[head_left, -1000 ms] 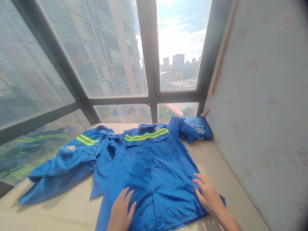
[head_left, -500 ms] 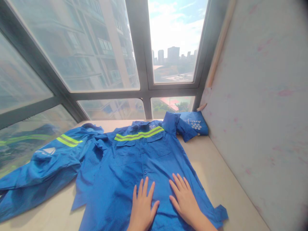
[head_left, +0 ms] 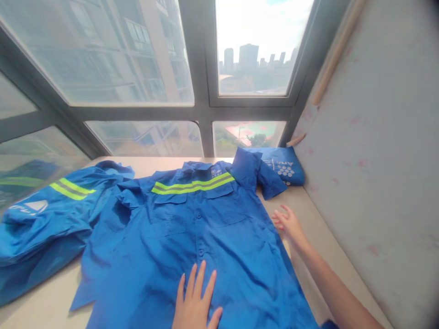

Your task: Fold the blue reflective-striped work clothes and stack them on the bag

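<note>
Nearest, the left hand [head_left: 196, 299] lies palm down on the lower front of a blue button-up work shirt [head_left: 222, 242], fingers spread wide. The shirt lies face up on a pale worktop [head_left: 310, 219], its collar at the far end and a yellow-green reflective band [head_left: 194, 184] across the chest. Farther, the right hand [head_left: 287, 225] is at the shirt's right edge, fingers parted and loosely bent; whether they touch cloth cannot be told. Left lies a blue garment with reflective stripes [head_left: 51, 228]; far right, a folded blue bundle [head_left: 290, 171] with white print, before the windows [head_left: 254, 84].
</note>
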